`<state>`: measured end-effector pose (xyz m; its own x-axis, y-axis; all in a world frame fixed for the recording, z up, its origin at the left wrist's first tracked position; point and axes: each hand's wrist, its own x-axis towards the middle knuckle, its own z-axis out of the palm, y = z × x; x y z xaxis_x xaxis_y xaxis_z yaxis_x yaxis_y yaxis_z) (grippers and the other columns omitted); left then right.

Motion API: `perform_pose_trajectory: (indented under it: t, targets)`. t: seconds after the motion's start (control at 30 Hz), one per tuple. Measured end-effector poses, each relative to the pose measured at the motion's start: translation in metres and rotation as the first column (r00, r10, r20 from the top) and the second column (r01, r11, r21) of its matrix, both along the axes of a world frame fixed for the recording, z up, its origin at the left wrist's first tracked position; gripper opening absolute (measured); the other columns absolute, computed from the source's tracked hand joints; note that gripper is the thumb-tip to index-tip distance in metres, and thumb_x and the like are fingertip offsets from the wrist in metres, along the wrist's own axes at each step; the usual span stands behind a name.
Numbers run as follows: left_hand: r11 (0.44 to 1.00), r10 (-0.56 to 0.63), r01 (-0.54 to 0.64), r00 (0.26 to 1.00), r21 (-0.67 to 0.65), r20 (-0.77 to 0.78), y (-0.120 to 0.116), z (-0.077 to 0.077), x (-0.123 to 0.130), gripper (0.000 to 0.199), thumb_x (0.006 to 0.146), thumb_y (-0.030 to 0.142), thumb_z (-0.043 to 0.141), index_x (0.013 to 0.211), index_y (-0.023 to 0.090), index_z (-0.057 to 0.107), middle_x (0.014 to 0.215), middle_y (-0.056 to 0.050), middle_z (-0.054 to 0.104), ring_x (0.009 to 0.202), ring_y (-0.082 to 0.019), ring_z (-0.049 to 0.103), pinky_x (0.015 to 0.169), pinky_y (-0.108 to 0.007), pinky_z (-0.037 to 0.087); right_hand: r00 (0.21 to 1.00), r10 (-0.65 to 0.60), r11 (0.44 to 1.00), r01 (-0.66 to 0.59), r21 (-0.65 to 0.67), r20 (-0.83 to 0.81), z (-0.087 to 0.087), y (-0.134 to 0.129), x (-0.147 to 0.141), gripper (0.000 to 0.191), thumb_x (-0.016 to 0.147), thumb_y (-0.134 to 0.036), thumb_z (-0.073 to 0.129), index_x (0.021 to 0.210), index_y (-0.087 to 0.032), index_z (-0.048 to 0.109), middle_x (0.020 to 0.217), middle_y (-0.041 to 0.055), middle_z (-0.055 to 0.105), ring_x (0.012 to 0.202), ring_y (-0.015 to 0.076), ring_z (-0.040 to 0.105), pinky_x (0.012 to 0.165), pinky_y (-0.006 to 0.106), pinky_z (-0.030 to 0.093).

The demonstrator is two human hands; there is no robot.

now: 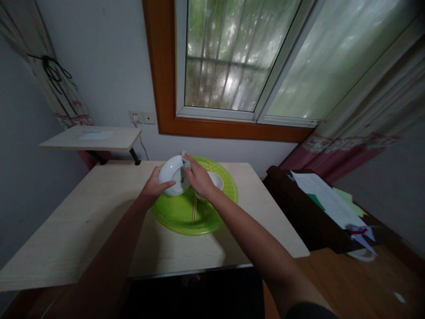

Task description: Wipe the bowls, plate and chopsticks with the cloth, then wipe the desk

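Left hand (154, 188) grasps white plate (170, 175), thumb over the front, other fingers mostly hidden behind. Plate is tilted, above green basket (181, 223) on table (265, 221). Right hand (200, 179) holds pale cloth (186, 161) at plate's right edge; only a scrap of cloth shows, exact finger grip hard to make out. White bowl (217, 180) in basket partly blocked by right hand and forearm. Chopsticks (194, 210): upper ends hidden, count unclear. Both arms cut off at bottom; mark on plate unreadable.
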<state>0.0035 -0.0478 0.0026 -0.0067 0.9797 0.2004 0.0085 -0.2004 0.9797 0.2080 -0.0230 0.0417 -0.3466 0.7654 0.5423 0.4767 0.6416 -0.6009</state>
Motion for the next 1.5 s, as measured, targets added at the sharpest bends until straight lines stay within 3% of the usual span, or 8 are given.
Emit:
perform_pose_trajectory:
  t: [0.17, 0.3, 0.53, 0.73, 0.97, 1.2, 1.33, 1.5]
  targets:
    - [0.996, -0.079, 0.074, 0.992, 0.053, 0.096, 0.003, -0.002, 0.0, 0.063, 0.06, 0.032, 0.087, 0.11, 0.021, 0.052, 0.107, -0.004, 0.064, 0.098, -0.023, 0.063, 0.087, -0.034, 0.049, 0.939, 0.165, 0.962, -0.221, 0.162, 0.301, 0.016, -0.024, -0.025, 0.053, 0.099, -0.025, 0.051, 0.151, -0.019, 0.047, 0.163, 0.0108, 0.037, 0.156, 0.0253, 0.023, 0.127, 0.053, 0.019]
    - [0.994, -0.092, 0.087, 0.992, 0.067, 0.09, 0.005, -0.003, 0.0, 0.061, 0.059, 0.031, 0.088, 0.106, 0.021, 0.05, 0.109, -0.004, 0.064, 0.101, -0.023, 0.063, 0.088, -0.034, 0.049, 0.915, 0.22, 0.941, -0.291, 0.173, 0.338, 0.017, -0.029, -0.023, 0.054, 0.1, -0.024, 0.049, 0.153, -0.023, 0.045, 0.164, 0.0079, 0.037, 0.156, 0.0233, 0.021, 0.127, 0.054, 0.018]
    - [0.999, -0.042, 0.042, 0.998, -0.009, -0.038, 0.003, -0.002, -0.002, 0.066, 0.06, 0.039, 0.089, 0.113, 0.02, 0.053, 0.105, -0.004, 0.064, 0.099, -0.027, 0.064, 0.086, -0.038, 0.051, 0.997, 0.083, 0.997, -0.083, 0.006, 0.001, -0.006, -0.001, 0.015, 0.051, 0.104, -0.04, 0.042, 0.151, -0.022, 0.048, 0.158, 0.0093, 0.046, 0.15, 0.0217, 0.036, 0.126, 0.047, 0.026]
    - [0.999, -0.042, 0.041, 0.998, -0.015, -0.046, -0.001, 0.002, -0.001, 0.068, 0.061, 0.04, 0.089, 0.116, 0.02, 0.053, 0.108, -0.005, 0.065, 0.102, -0.028, 0.064, 0.089, -0.04, 0.051, 0.988, -0.121, 0.965, 0.095, -0.244, -0.093, -0.032, 0.019, 0.031, 0.048, 0.103, -0.047, 0.042, 0.135, -0.019, 0.064, 0.139, 0.0131, 0.065, 0.131, 0.0278, 0.059, 0.115, 0.051, 0.042]
    - [0.999, -0.052, 0.052, 0.998, -0.016, -0.027, -0.001, 0.0, -0.001, 0.067, 0.062, 0.042, 0.089, 0.114, 0.021, 0.052, 0.106, -0.004, 0.063, 0.099, -0.026, 0.063, 0.085, -0.037, 0.051, 1.0, -0.026, 1.0, 0.026, 0.009, 0.008, -0.007, -0.005, 0.006, 0.051, 0.102, -0.036, 0.044, 0.15, -0.02, 0.049, 0.157, 0.0102, 0.047, 0.148, 0.025, 0.041, 0.125, 0.048, 0.029]
    - [0.996, -0.086, 0.086, 0.996, 0.034, -0.008, 0.002, -0.003, -0.001, 0.068, 0.062, 0.044, 0.089, 0.113, 0.02, 0.051, 0.109, -0.005, 0.063, 0.1, -0.025, 0.062, 0.088, -0.038, 0.05, 0.966, 0.112, 0.972, -0.155, 0.174, 0.234, 0.007, -0.024, -0.005, 0.054, 0.1, -0.028, 0.048, 0.153, -0.02, 0.045, 0.164, 0.0086, 0.035, 0.155, 0.025, 0.025, 0.128, 0.051, 0.021]
    - [0.998, -0.045, 0.047, 0.997, 0.032, -0.055, 0.003, -0.006, -0.003, 0.068, 0.063, 0.045, 0.088, 0.114, 0.02, 0.052, 0.109, -0.005, 0.063, 0.101, -0.026, 0.063, 0.088, -0.039, 0.051, 0.993, 0.066, 0.994, -0.074, 0.084, 0.097, -0.002, -0.011, 0.01, 0.052, 0.102, -0.033, 0.042, 0.153, -0.02, 0.046, 0.162, 0.0081, 0.04, 0.152, 0.0225, 0.033, 0.127, 0.047, 0.026]
    - [1.0, -0.017, 0.018, 0.997, 0.02, -0.079, 0.002, -0.004, -0.005, 0.066, 0.064, 0.044, 0.088, 0.115, 0.021, 0.052, 0.108, -0.005, 0.064, 0.1, -0.027, 0.064, 0.086, -0.039, 0.052, 0.988, -0.137, 0.962, 0.115, -0.248, -0.073, -0.025, 0.013, 0.033, 0.045, 0.102, -0.045, 0.041, 0.13, -0.02, 0.067, 0.134, 0.0111, 0.068, 0.128, 0.0275, 0.061, 0.113, 0.049, 0.044]
